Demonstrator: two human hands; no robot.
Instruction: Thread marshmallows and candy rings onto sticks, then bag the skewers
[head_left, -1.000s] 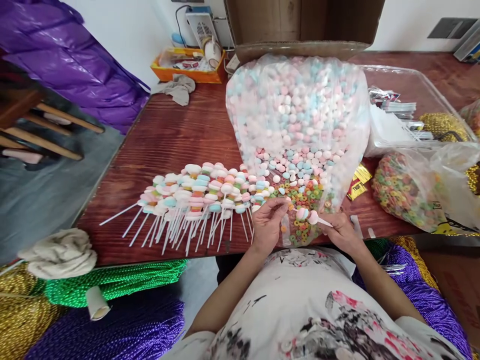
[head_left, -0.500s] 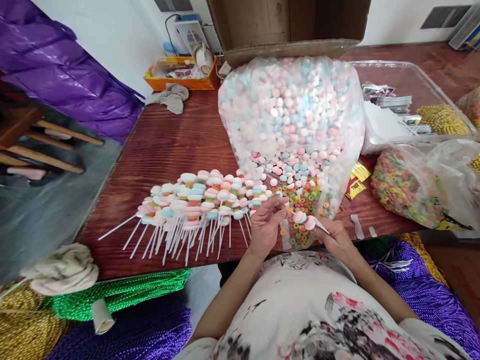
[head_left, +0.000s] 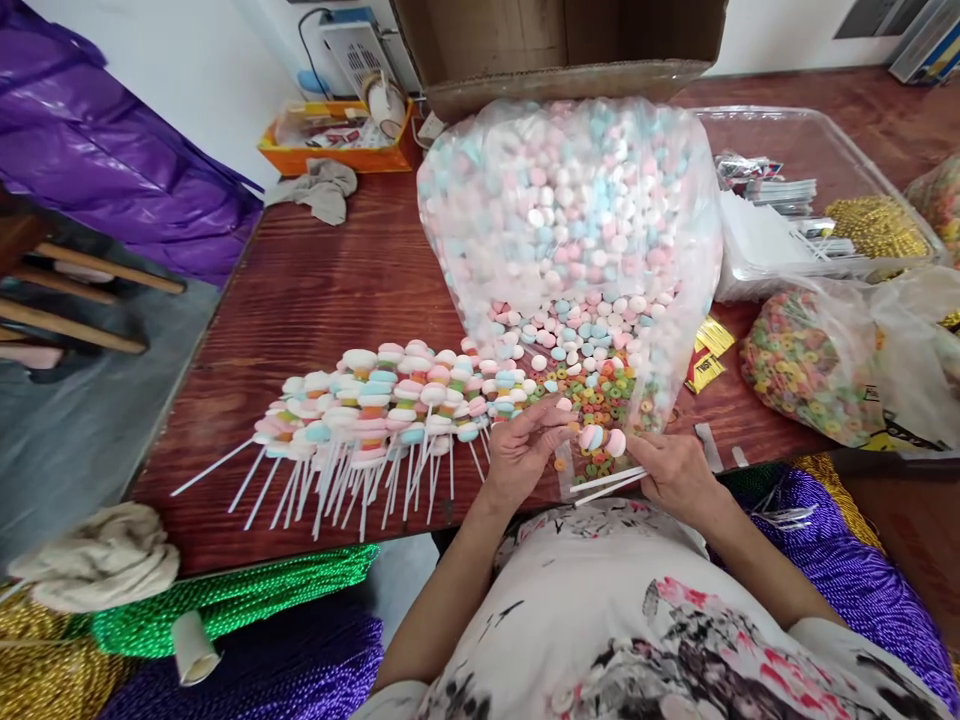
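My right hand is closed on a candy skewer, a stick with pink, white and blue marshmallows on it. The same hand also holds loose white sticks that point left beneath the skewer. My left hand is pinched beside the skewer's left end, with a pink marshmallow at its fingertips. Under and behind the hands lie colourful candy rings. A pile of finished-looking marshmallow skewers is stacked left of my left hand, their white sticks pointing toward me.
A big clear bag of marshmallows spills toward me from a cardboard box. To the right are a clear plastic tub, a bag of candy rings and yellow packets. Shiny cord bundles sit below the table's front edge.
The skewer has turned more level between my hands, and the loose white sticks have swung out to the left below it. The view has shifted slightly to the right.
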